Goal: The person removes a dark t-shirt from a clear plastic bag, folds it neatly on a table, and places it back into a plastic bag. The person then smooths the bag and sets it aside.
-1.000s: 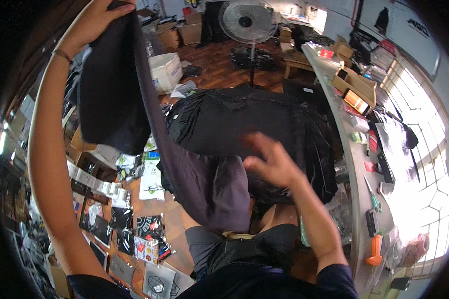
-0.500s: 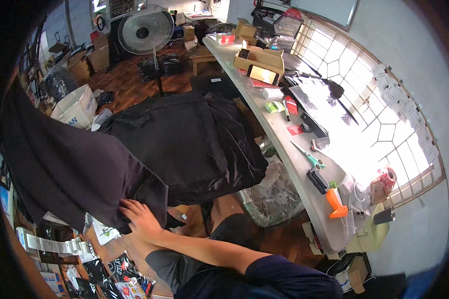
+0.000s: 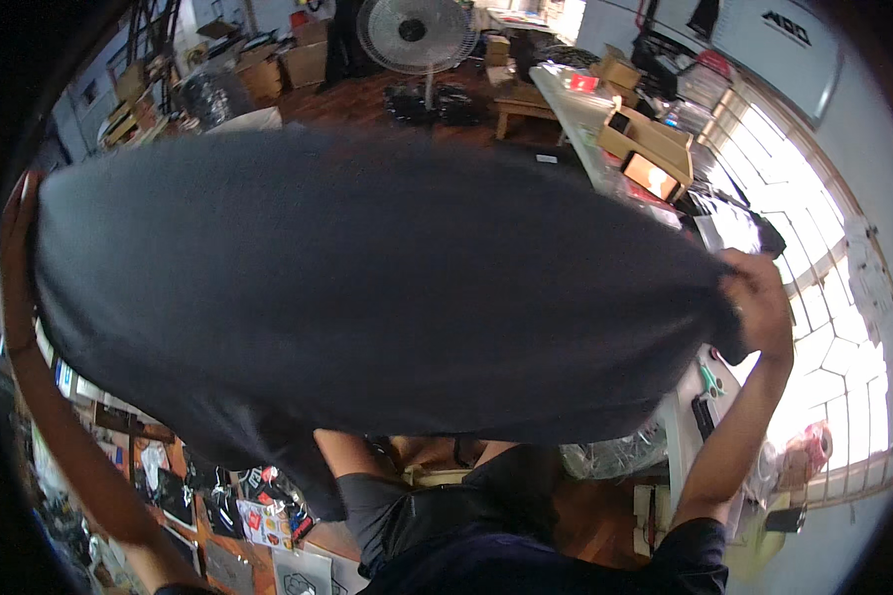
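A large piece of black cloth (image 3: 367,288) is stretched wide in front of me, blurred a little by motion. At its far left edge is my left hand (image 3: 18,233), closed on the fabric, with the fingers partly lost at the picture's dark rim. My right hand (image 3: 759,302) grips the bunched right end of the cloth, out over the long table. A loose fold of fabric droops at the lower left, near my knee. The stack of black fabric in front of me is hidden behind the spread cloth.
Along the right runs a white table (image 3: 680,421) with green-handled scissors (image 3: 710,381), a cardboard box (image 3: 655,139) and a phone (image 3: 651,177). A standing fan (image 3: 414,35) is beyond the cloth. Several packages (image 3: 268,521) lie at lower left; a clear plastic bag (image 3: 615,451) sits below the table.
My right hand has swung from the lower left to the far right, spreading the cloth across the view. My left hand has come into sight at the left. The view has shifted leftward.
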### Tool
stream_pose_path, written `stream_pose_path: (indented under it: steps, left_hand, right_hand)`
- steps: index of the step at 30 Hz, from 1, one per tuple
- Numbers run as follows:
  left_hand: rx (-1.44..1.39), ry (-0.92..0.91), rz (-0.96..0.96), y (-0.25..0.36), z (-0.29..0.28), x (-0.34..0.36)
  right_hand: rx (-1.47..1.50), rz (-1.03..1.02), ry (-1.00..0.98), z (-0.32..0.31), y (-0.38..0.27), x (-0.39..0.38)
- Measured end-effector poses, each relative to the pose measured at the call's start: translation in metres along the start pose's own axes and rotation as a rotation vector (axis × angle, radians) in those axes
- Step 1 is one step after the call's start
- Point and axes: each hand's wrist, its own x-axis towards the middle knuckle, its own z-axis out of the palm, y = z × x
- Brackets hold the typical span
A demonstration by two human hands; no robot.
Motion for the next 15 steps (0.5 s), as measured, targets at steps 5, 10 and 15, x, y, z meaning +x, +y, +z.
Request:
stream_pose_path:
  steps: [5,10,15]
  left_hand:
    - [-0.342,-0.328,-0.128,-0.025,0.153,0.033]
    - [-0.466,-0.506,-0.180,-0.075,0.309,-0.039]
    - [-0.524,-0.503,0.018,0.060,0.371,-0.166]
  right_hand:
    - [0.117,0.101,-0.220,0.004,0.092,0.140]
    - [-0.013,-0.016,-0.420,0.175,0.148,0.209]
    - [-0.239,-0.127,-0.333,0.239,0.209,0.121]
